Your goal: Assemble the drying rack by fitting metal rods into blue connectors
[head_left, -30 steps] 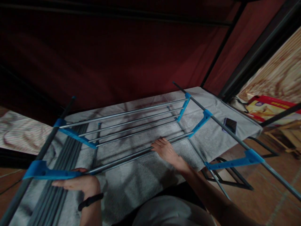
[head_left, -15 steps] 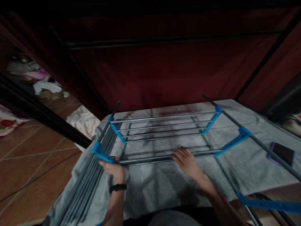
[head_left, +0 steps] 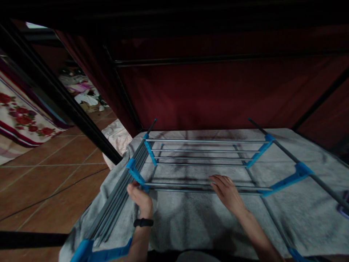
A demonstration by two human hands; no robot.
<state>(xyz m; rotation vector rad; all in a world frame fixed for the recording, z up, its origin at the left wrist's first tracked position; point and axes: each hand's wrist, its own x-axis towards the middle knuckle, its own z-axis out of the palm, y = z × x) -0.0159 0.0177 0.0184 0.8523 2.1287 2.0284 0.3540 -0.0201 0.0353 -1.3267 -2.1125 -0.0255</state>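
Note:
A rack frame of grey metal tubes with blue plastic brackets, which looks like a clothes drying rack, lies on a grey blanket. My left hand, with a black band on its wrist, is closed around the lower end of the left blue bracket; its fingertips are partly hidden behind it. Fingers of my right hand bend over the near metal rods, right of their middle. Another blue bracket joins these rods on the right.
Several loose grey tubes lie along the blanket's left side. Beyond the rack stands a dark red panel. A black post slants at the left above the tiled floor. A purple-edged phone shows at the right edge.
The view has turned left, so the rack and hands appear further right and the phone is mostly out of frame. Both hands remain at nearly the same places on the rack.

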